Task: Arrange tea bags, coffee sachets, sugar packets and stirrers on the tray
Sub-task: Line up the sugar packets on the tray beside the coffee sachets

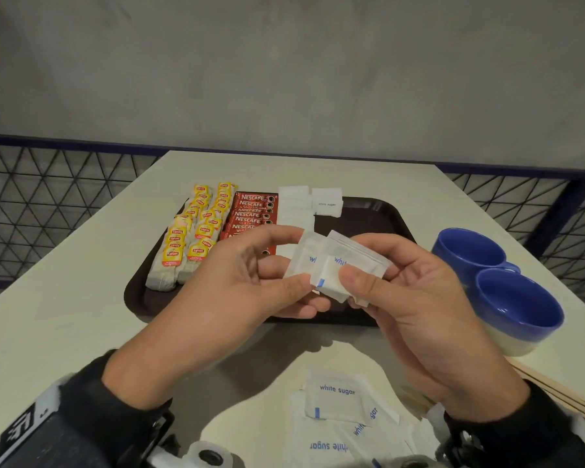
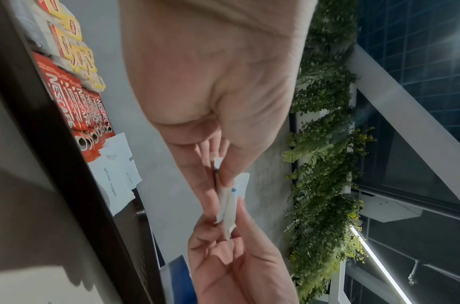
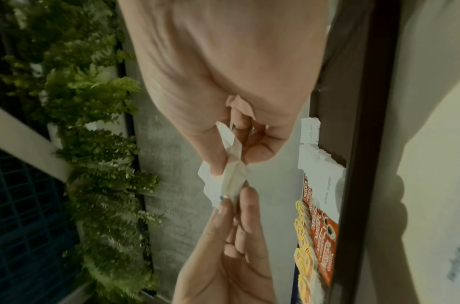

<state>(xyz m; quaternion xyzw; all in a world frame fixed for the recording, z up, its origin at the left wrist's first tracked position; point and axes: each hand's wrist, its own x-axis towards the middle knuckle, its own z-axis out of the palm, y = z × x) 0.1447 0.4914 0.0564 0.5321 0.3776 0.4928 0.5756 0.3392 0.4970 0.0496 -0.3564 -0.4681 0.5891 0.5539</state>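
Both hands hold a small stack of white sugar packets (image 1: 335, 265) above the near edge of the dark brown tray (image 1: 379, 211). My left hand (image 1: 277, 275) pinches one packet at the stack's left end (image 2: 230, 197), and my right hand (image 1: 358, 282) grips the rest between thumb and fingers (image 3: 231, 176). On the tray lie two rows of yellow-tagged tea bags (image 1: 196, 231), a column of red coffee sachets (image 1: 254, 214) and a row of sugar packets (image 1: 309, 201). Loose sugar packets (image 1: 338, 400) lie on the table near me. Wooden stirrers (image 1: 568, 390) lie at the right edge.
Two blue mugs (image 1: 517, 305) stand on the white table (image 1: 65, 298) right of the tray. A wire mesh railing (image 1: 48, 204) runs behind the table on both sides. The tray's right half (image 1: 362, 224) holds nothing visible.
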